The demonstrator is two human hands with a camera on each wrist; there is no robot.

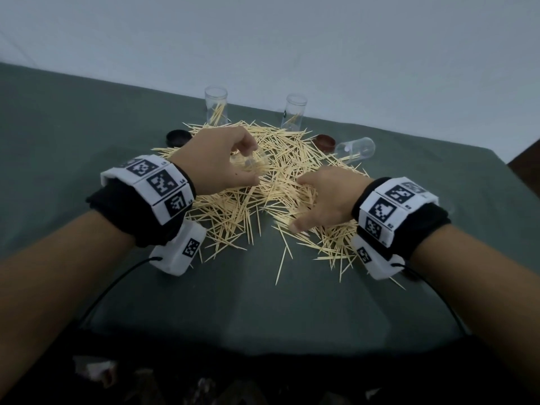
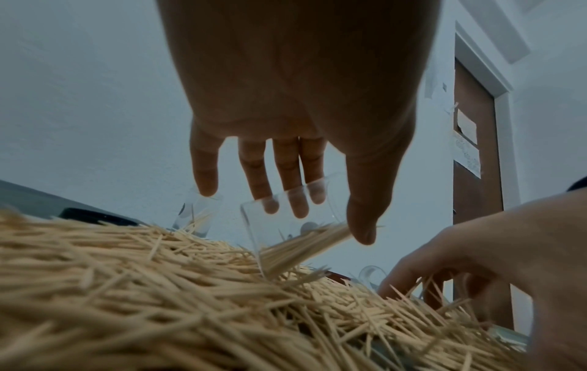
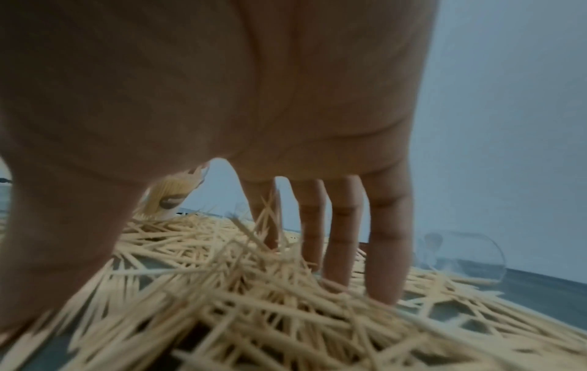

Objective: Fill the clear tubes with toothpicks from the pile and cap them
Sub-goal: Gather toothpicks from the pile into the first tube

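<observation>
I can read almost nothing here. My wristbands [image 1: 157, 185] carry black-and-white square code markers with tiny characters beside them, too small for me to make out. The papers on the door [image 2: 467, 143] are blurred and unreadable.

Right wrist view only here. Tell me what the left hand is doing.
Observer: The left hand grips a tube tilted over the pile, with toothpicks inside.
Operator: Report any standing tubes.
Observer: Two upright tubes stand behind the pile, with a few toothpicks in each.
Operator: Now find the caps.
Observer: A black cap lies left of the pile and a brown cap lies right of it. Neither is on a tube.
</observation>
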